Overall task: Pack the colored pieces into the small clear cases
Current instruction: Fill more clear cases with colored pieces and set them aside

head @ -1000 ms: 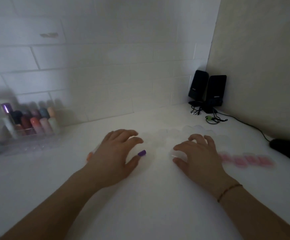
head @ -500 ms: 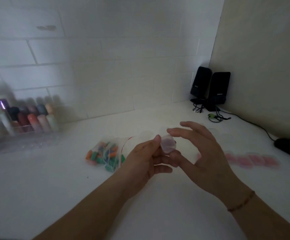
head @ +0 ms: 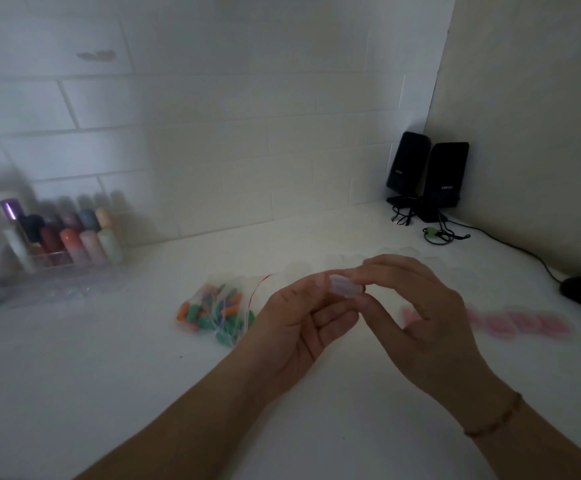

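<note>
A white tabletop (head: 74,375) carries everything; at far left a clear organiser (head: 57,271) holds upright coloured bottles; a clear bag (head: 218,311) of colored pieces lies near centre; above it, left hand (head: 299,327) and right hand (head: 417,313) both pinch one small clear case (head: 346,288), each grip clasping it; contents unclear.

White counter (head: 109,393), bag of colored pieces (head: 214,311), pink cases (head: 521,323), speakers (head: 427,174), organizer (head: 57,271)
</note>
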{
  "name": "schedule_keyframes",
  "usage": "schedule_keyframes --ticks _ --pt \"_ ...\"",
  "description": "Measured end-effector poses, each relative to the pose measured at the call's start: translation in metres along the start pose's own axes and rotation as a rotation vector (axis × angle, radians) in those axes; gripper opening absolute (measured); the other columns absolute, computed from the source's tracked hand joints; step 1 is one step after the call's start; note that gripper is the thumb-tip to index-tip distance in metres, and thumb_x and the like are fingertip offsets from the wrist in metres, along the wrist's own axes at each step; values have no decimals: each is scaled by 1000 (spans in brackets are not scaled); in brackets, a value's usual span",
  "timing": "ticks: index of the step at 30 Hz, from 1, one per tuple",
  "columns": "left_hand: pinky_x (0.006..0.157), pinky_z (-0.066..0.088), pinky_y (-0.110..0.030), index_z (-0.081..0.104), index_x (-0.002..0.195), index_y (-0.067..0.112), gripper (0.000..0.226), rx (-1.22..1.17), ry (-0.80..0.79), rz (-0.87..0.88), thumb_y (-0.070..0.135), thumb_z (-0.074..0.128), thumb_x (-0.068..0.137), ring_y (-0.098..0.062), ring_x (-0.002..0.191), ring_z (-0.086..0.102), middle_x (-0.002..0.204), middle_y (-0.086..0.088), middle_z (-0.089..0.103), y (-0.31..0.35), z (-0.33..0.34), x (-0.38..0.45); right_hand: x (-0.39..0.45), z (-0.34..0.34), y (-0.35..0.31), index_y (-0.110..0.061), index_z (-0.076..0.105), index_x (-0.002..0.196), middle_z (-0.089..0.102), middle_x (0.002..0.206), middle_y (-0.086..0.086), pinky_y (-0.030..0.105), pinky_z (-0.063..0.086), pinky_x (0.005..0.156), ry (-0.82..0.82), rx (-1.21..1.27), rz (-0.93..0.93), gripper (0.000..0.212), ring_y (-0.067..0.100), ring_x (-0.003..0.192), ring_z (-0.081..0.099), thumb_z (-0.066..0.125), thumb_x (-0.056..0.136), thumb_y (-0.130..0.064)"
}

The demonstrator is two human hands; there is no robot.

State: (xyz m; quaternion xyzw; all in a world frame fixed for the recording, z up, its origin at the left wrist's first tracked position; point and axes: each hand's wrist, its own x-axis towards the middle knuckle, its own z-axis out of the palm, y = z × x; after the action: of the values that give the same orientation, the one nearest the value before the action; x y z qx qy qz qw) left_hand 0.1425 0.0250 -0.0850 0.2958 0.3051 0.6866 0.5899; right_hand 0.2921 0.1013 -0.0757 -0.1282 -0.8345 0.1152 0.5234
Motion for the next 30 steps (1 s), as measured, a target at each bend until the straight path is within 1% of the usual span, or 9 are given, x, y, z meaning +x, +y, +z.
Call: schedule_keyframes --ticks 2,7,10,13,18,20,23,26,30 --pt "82 58 -32 71 101 4 37 -17 -2 23 21 83 71 -24 89 71 105 -19 70 -2 -2 1 -1 0 0 -21 71 93 71 98 -7 27 48 89 44 -57 -24 10 13 97 66 71 85 -15" --pt "75 58 -28 67 93 6 20 115 74 42 16 68 77 -18 76 71 90 -13 73 -5 -3 2 -2 -1 -3 -22 70 89 69 88 -17 25 51 66 -22 -187 49 17 3 77 64 59 91 -34" --pt "78 58 -33 66 96 4 33 107 82 71 17 78 68 -24 84 69 97 -19 70 -6 -3 2 -1 -1 -8 -20 67 89 69 87 -13 30 51 56 -52 -218 -30 16 8 71 65 61 90 -35" --pt "74 58 -31 64 100 3 31 136 70 101 8 71 71 -23 84 69 96 -18 70 -8 -3 3 1 -2 -8 -26 63 116 71 93 -14 29 53 59 -110 -341 -54 32 7 74 66 66 88 -40" --pt "87 56 -37 71 106 5 41 27 -36 -15 37 65 82 -25 96 68 109 -18 69 -6 1 1 -2 -1 -8 -23 72 108 69 105 -18 8 41 86 0 -137 68 21 -11 98 57 65 88 -24" --pt "88 55 -37 69 111 2 49 13 -82 -31 43 67 83 -27 101 67 113 -20 68 -6 1 0 -3 2 -8 -19 70 109 68 110 -15 10 40 91 -11 -71 93 23 -6 104 57 61 89 -24" --pt "88 55 -36 67 113 1 58 30 -80 24 42 79 74 -28 104 65 112 -22 67 -7 -1 0 -2 1 -11 -21 68 111 68 108 -17 16 49 84 4 -1 130 27 -3 100 62 61 87 -31" --pt "92 54 -38 56 123 -8 74 16 -53 51 38 83 72 -45 124 47 130 -37 51 -8 -2 1 -3 0 -14 -30 66 103 71 96 -19 22 54 70 18 18 163 18 -4 85 66 60 86 -33" --pt "92 54 -39 44 126 -16 76 -2 -77 52 33 78 79 -51 130 41 129 -36 52 -10 -7 3 -2 0 -14 -27 70 96 70 84 -23 15 48 61 -4 -94 144 17 -6 78 63 58 86 -34"
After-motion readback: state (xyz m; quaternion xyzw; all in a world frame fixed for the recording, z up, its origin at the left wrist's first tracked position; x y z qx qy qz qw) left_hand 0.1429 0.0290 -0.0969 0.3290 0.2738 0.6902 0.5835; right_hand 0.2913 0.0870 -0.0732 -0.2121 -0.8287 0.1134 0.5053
